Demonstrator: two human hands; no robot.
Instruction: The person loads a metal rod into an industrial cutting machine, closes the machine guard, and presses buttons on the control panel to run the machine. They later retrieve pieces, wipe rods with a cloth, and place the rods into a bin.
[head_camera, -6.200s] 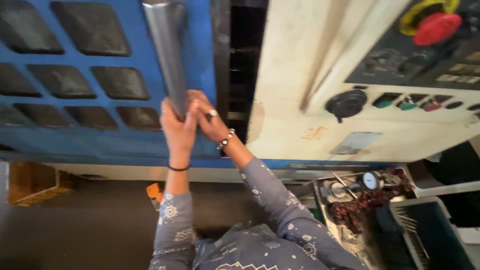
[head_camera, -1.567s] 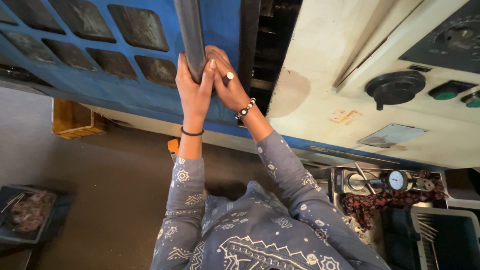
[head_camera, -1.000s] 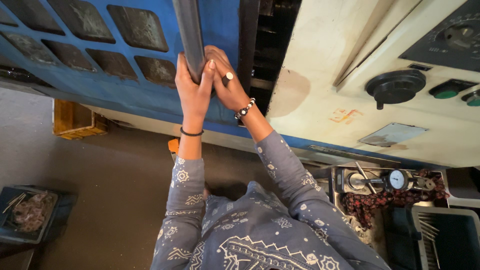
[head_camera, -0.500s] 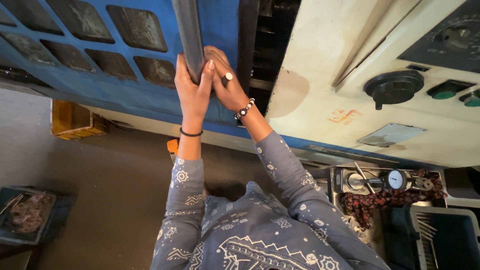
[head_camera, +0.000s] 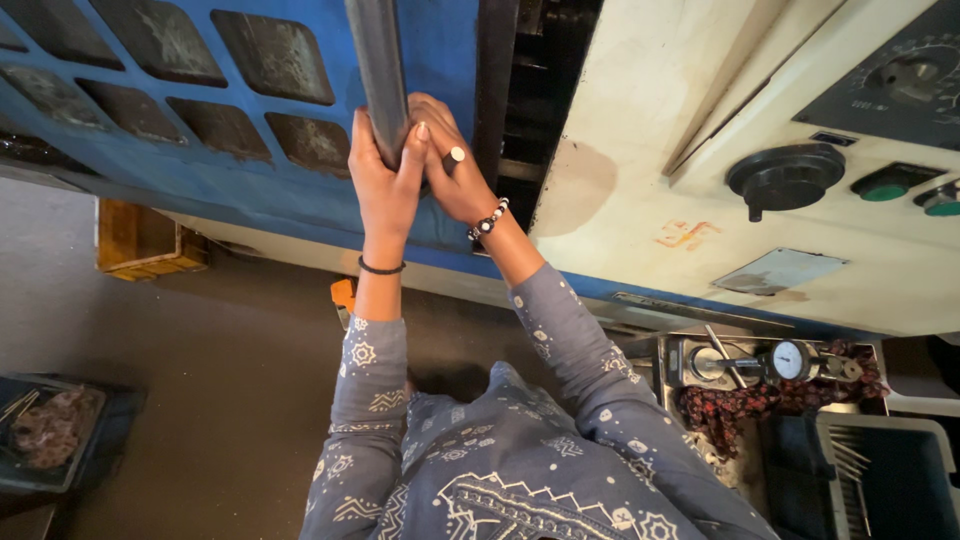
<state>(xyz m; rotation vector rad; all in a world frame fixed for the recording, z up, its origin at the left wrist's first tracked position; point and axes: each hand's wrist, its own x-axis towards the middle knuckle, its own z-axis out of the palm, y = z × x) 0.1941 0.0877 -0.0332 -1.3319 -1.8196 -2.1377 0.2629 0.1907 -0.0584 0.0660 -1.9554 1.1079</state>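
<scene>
- Big blue machine door (head_camera: 200, 170) with dark square panels, cream control panel (head_camera: 700, 150) just to its right
- Grey metal handle bar (head_camera: 378, 70) upright against the blue door
- Left hand (head_camera: 383, 180) wrapped tight round the bar's lower end
- Right hand (head_camera: 452, 175) clamped on it too, touching the left
</scene>
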